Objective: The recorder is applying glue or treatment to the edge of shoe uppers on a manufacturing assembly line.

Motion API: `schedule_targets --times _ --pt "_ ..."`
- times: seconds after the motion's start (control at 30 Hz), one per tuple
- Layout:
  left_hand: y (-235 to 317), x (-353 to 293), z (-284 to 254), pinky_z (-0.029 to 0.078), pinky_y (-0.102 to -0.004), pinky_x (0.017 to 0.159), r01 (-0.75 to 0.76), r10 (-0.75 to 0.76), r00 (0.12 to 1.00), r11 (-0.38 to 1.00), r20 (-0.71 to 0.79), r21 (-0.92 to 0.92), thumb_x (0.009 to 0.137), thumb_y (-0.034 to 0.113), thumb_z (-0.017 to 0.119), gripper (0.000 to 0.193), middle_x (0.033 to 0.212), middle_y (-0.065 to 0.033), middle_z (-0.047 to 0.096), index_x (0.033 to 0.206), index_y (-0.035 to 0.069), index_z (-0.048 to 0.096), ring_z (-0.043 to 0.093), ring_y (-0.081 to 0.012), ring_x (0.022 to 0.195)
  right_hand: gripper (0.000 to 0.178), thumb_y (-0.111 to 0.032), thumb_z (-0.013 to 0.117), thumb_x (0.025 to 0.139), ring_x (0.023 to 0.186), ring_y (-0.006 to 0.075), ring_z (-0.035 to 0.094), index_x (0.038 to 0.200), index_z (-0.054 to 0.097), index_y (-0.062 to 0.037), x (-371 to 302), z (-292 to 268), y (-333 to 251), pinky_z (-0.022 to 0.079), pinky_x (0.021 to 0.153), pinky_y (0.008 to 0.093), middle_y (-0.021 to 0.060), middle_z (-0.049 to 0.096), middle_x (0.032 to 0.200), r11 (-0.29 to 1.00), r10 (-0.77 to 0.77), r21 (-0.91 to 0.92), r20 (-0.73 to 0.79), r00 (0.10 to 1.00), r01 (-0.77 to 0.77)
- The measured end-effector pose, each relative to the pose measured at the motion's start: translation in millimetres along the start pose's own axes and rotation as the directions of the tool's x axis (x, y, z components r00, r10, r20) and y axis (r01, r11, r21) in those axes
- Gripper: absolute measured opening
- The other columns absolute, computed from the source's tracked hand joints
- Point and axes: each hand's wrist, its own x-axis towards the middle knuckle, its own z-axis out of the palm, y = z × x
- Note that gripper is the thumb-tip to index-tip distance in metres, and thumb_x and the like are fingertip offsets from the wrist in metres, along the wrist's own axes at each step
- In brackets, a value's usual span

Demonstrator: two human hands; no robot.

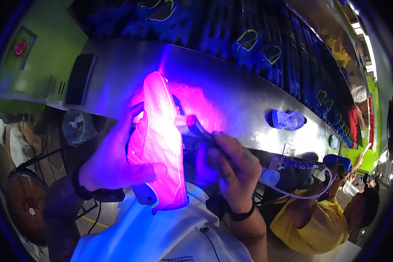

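Note:
My left hand [113, 161] is wrapped round a shoe [163, 135], its thumb pressed along the near side. Strong purple-pink light floods the shoe and bleaches its surface. It is raised in front of my chest, toe pointing away from me, with laces on its left. A short brush with a dark handle [200, 131] is gripped in my right hand [236, 172]. The brush's pale tip lies at the shoe's right edge, where the sole joins the upper; glare hides whether it touches.
Beyond the shoe runs a metal bench [236, 100], with a bluish shoe part [288, 119] on it. Behind is a dark rack line carrying several shoes [248, 40]. A dark flat slab [80, 79] leans at left. A co-worker in yellow [314, 222] sits right, beside a clear hose [299, 196].

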Motion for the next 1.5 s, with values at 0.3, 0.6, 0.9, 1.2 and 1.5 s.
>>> schedule_targets --times 0.3,0.6,0.9,1.2,1.5 --pt "18 12 -10 0.042 -0.039 0.111 0.084 -0.103 0.979 0.99 -0.177 -0.109 0.09 0.022 0.078 0.092 0.152 -0.0142 0.04 0.158 -0.004 0.022 0.045 -0.022 0.138 0.032 0.002 0.073 0.088 0.1 0.0195 0.07 0.12 0.074 0.0015 -15 -1 -3 0.051 0.091 0.0301 0.0142 0.075 0.111 0.997 0.065 0.031 0.068 0.996 -0.067" --pt "15 25 -9 0.046 -0.0377 0.107 0.01 -0.101 0.959 0.945 -0.263 -0.327 0.094 0.022 0.073 0.071 0.135 -0.0101 0.056 0.15 -0.003 0.037 0.055 -0.0187 0.125 0.038 0.0 0.074 0.087 0.094 0.0216 0.071 0.125 0.074 -0.0052 -18 -19 0 0.054 0.087 0.0324 0.0131 0.076 0.104 0.998 0.058 -0.024 0.107 0.993 -0.056" --pt "11 30 -13 0.046 -0.037 0.106 0.109 -0.25 0.956 0.79 -0.155 -0.603 0.098 0.029 0.067 0.064 0.135 -0.0107 0.058 0.149 -0.001 0.04 0.058 -0.0195 0.124 0.033 0.005 0.072 0.084 0.096 0.0256 0.072 0.117 0.074 0.0013 2 -27 -15 0.054 0.087 0.0333 0.0177 0.075 0.108 0.952 -0.197 -0.222 0.082 0.977 0.211" --pt "-16 0 -9 0.052 -0.0331 0.094 -0.129 0.084 0.984 0.944 -0.156 -0.302 0.093 0.002 0.067 0.064 0.126 -0.0104 0.06 0.152 0.004 0.04 0.06 -0.0148 0.112 0.039 0.007 0.075 0.076 0.089 0.0309 0.07 0.114 0.074 -0.0004 28 -34 -24 0.056 0.078 0.038 0.0154 0.074 0.102 0.829 -0.46 -0.319 0.08 0.884 0.46" --pt "0 -8 20 0.053 -0.0286 0.09 0.149 -0.428 0.898 0.07 0.105 -0.986 0.09 0.001 0.073 0.08 0.15 -0.0059 0.042 0.158 0.011 0.032 0.051 -0.0157 0.121 0.037 0.009 0.074 0.08 0.093 0.0314 0.07 0.114 0.075 -0.0031 45 -51 -27 0.055 0.081 0.038 0.016 0.075 0.104 0.766 -0.551 -0.306 0.141 0.823 0.565"
